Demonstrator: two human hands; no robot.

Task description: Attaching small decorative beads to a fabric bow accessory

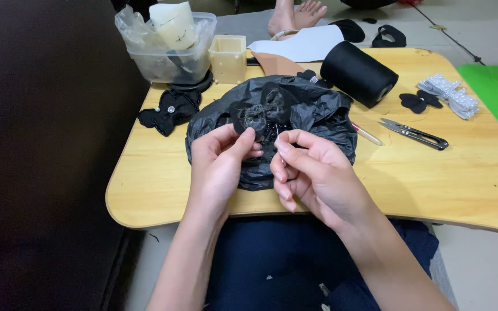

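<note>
Over the wooden lap table (433,190), on the crumpled black plastic bag (324,115), sits the black beaded fabric flower (263,112). Left hand (217,167) pinches its lower edge; right hand (312,173) is closed, perhaps on a needle, too fine to tell. Looks like mid-stitch; next calls for a steady pull. Behind: clear plastic tub (168,57), cream box (227,57), black spool (357,73).

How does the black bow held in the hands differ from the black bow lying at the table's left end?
The held bow is pinched by the left hand above a black plastic bag, with the right hand beside it; the lying bow rests flat on the wooden table, untouched. The lying bow shows a shiny stud at its centre; the held bow's centre shows none. Both are black fabric.
</note>
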